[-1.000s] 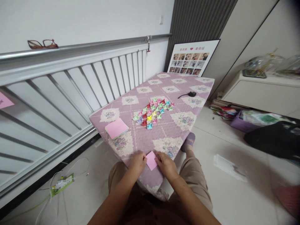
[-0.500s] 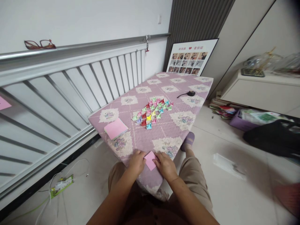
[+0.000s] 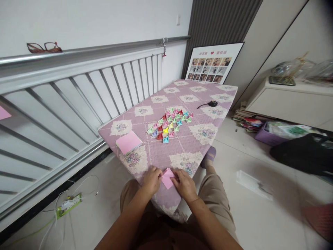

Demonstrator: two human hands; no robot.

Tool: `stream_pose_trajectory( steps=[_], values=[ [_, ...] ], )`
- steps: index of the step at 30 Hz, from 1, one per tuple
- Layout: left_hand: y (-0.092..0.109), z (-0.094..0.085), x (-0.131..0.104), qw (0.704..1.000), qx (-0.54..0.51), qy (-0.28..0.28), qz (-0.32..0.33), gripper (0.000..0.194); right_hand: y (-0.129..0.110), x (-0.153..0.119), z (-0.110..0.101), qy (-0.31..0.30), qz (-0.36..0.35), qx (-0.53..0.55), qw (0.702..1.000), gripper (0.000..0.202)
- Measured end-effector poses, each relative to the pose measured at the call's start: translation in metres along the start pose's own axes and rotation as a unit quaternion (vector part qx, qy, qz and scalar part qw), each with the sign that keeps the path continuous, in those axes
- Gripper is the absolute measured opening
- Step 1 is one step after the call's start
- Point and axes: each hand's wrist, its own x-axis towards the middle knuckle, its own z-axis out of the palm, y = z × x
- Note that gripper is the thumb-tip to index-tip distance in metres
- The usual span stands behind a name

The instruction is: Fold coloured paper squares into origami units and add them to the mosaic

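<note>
A small folded pink paper (image 3: 168,179) lies at the near corner of the table, between my two hands. My left hand (image 3: 153,178) has its fingers closed at the paper's left corner, where a flap is slightly lifted. My right hand (image 3: 183,181) grips the right side, thumb on top of the sheet. Ahead of them stand several small folded paper pieces (image 3: 171,125) in red, green, blue, yellow and pink, set in slanting rows. Off to the left lies a stack of square paper (image 3: 128,142), pink on top.
A patterned purple tablecloth (image 3: 158,154) covers the table. Farther back on it sits a small black object with a short strap (image 3: 212,103). A white radiator (image 3: 104,93) runs along the left side; glasses (image 3: 44,47) rest on the pipe above. A photo board (image 3: 212,64) leans behind.
The left and upper edges of the pink paper have lifted a little, showing a loose flap at my left fingers. Both hands stay in nearly the same place.
</note>
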Motion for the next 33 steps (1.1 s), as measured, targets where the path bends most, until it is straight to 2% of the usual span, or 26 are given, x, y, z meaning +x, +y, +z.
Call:
stream_pose_trajectory(
  steps=[3,9,16,21,28,33],
  values=[
    [-0.001,0.001,0.0,1.0,-0.001,0.002,0.016,0.009,0.0,-0.001,0.0,0.006,-0.013,0.017,1.0,0.032],
    [-0.003,0.002,-0.003,0.999,0.018,0.0,0.047,0.013,0.001,-0.003,-0.004,-0.004,-0.068,0.035,0.997,0.013],
    [-0.005,0.004,-0.009,0.994,0.074,-0.017,0.075,0.025,0.01,-0.004,-0.003,-0.011,-0.131,0.032,0.991,0.017],
    [-0.003,0.005,-0.015,0.991,0.093,-0.031,0.09,0.026,0.009,-0.011,-0.007,-0.019,-0.169,0.008,0.985,0.022],
    [0.005,0.0,-0.029,0.985,0.123,-0.053,0.112,0.039,0.005,-0.022,-0.009,-0.027,-0.154,-0.034,0.987,0.026],
    [0.011,0.0,-0.038,0.976,0.168,-0.051,0.125,0.044,-0.019,-0.023,-0.012,-0.055,-0.105,-0.104,0.987,0.022]
  ],
)
